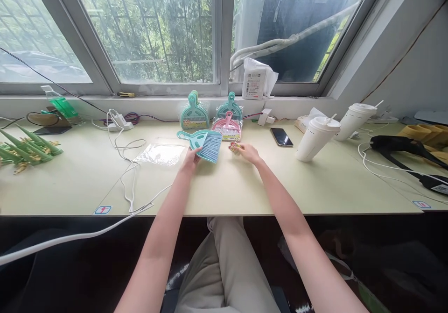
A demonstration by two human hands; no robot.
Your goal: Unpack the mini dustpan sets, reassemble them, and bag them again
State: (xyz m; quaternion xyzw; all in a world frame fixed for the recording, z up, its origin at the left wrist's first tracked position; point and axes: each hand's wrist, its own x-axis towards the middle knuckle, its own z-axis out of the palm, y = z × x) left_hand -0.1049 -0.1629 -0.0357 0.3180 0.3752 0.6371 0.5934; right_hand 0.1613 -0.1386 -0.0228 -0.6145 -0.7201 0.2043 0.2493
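Note:
My left hand [193,158] grips a teal dustpan and brush set [206,145], tilted above the table with its bristles toward the right. My right hand [245,151] is closed round a small crumpled piece with red and yellow on it [234,146], too small to make out. Behind my hands, a pink dustpan set [227,127] leans in front of a wrapped teal set [231,105]. More teal sets [194,112] stand to their left. Flat on the table left of my left hand lies a clear plastic wrapper [161,154].
Two white cups [317,139] and a black phone [281,137] are on the right, near black straps [399,156]. White cables [131,177] cross the table at left. A green bottle [62,103] and green leafy bundles [30,147] lie farther left.

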